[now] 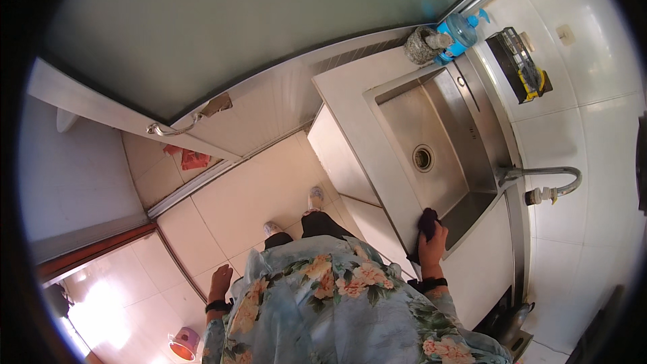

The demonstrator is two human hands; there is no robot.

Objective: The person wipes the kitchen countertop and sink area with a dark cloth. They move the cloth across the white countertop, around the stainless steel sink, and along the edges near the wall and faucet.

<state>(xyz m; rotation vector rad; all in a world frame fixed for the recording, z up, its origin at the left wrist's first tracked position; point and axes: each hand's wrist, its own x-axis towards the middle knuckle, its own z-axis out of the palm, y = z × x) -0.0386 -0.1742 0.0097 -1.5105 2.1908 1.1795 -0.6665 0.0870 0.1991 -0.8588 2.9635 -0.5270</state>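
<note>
My right hand [433, 248] grips a dark purple cloth [428, 223] at the near front corner of the stainless steel sink [409, 116]. The cloth is bunched over the sink's rim, and a dark part of it hangs along the counter's front edge. My left hand [221, 279] hangs at my left side over the tiled floor, fingers curled, with nothing seen in it. The sink holds no water that I can see, and its drain [423, 158] shows. A curved metal faucet [561, 172] rises at the sink's wall side.
Beyond the sink stand a blue pump bottle [457, 35] and a stone mortar [420, 46]. A wire rack [520, 65] hangs on the tiled wall. The counter [354, 91] has a sharp front corner. A glass-panelled sliding door [242, 35] is ahead; a bucket [184, 344] stands behind left.
</note>
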